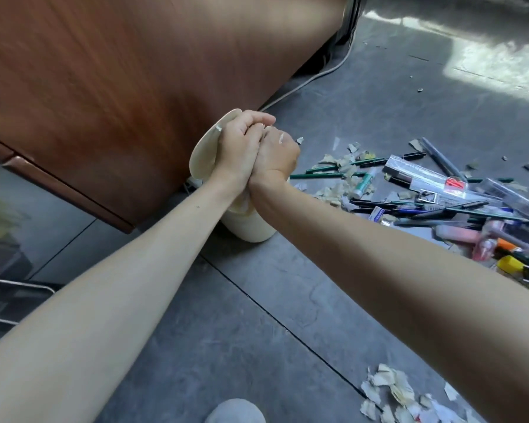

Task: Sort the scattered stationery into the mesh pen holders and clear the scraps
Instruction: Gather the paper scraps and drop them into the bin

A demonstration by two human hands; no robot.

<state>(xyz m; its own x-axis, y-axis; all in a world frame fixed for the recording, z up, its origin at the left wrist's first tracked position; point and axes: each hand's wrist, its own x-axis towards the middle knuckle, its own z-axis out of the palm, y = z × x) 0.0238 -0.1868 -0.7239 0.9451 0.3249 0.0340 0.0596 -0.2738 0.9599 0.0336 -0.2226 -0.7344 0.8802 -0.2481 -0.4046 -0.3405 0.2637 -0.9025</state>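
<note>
Over the bin, left hand and right hand press together, fingers curled, seemingly cupping scraps: light, flimsy, clingy, best scooped in palms.

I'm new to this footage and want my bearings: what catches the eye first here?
The left hand and right hand meet at centre, pressed together over a cream bin with its lid raised, beside a brown wooden desk. At the right, a heap of pens and packets sprawls on the grey floor, and torn paper scraps lie at bottom right.

Wooden cabinet, grey floor — white cable
</note>
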